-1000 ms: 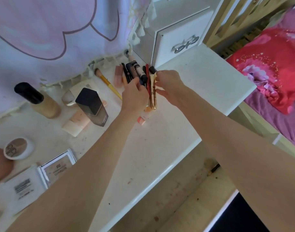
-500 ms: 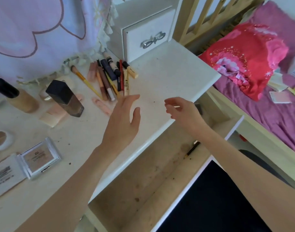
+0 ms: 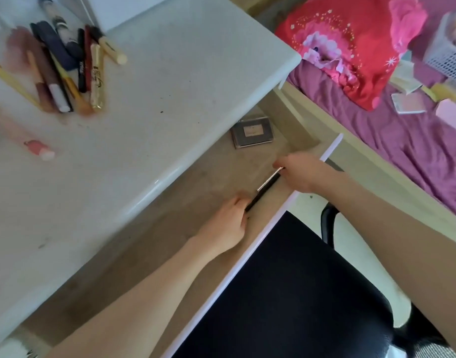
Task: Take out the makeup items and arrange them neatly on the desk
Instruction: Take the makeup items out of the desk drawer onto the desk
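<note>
Both my hands are down in the open drawer [image 3: 201, 182] under the white desk [image 3: 170, 81]. A thin black makeup pencil [image 3: 263, 190] with a silver band lies slanted between them. My right hand [image 3: 303, 174] pinches its upper, silver end. My left hand [image 3: 225, 226] touches its lower black end, fingers curled by the tip. A dark flat compact [image 3: 252, 131] with a pale label lies deeper in the drawer. Several pencils, tubes and brushes [image 3: 66, 68] lie side by side on the desk at the upper left, with a pink tube [image 3: 37, 148] below them.
A black chair seat [image 3: 299, 293] sits right in front of the drawer's white front edge [image 3: 247, 259]. On the right is a bed with a purple sheet [image 3: 402, 140], a red-pink pillow [image 3: 351, 47], a white basket [image 3: 449, 55] and small packets.
My hands left the desk top and dropped into the drawer, closing on the black pencil. The view tilted down, so the bottles and palettes at the left went out of frame.
</note>
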Motion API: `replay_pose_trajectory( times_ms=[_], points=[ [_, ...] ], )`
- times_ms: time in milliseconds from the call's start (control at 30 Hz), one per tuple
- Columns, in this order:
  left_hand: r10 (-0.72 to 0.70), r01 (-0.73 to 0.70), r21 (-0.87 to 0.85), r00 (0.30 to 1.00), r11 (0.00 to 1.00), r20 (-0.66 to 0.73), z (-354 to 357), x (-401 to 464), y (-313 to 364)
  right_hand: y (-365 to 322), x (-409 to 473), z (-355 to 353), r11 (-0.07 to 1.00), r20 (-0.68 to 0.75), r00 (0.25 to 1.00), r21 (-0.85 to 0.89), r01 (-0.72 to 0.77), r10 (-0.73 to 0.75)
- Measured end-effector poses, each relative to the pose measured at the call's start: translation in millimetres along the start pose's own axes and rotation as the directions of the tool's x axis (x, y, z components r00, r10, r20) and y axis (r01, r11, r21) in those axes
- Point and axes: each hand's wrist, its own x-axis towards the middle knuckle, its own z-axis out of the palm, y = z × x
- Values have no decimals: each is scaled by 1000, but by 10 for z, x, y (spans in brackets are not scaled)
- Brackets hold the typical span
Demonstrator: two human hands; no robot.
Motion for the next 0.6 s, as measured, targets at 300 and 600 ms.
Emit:
replay_pose_trajectory(
  times_ms=[300, 600],
  points=[
    [-181, 168, -144, 980, 975, -86, 297, 528, -9, 9, 536, 251, 977, 217, 976, -207, 59, -13],
    [-278, 277, 29, 956, 960, 90, 213, 603, 14, -144, 613, 235, 959, 320, 948, -269, 88, 2]
  ],
)
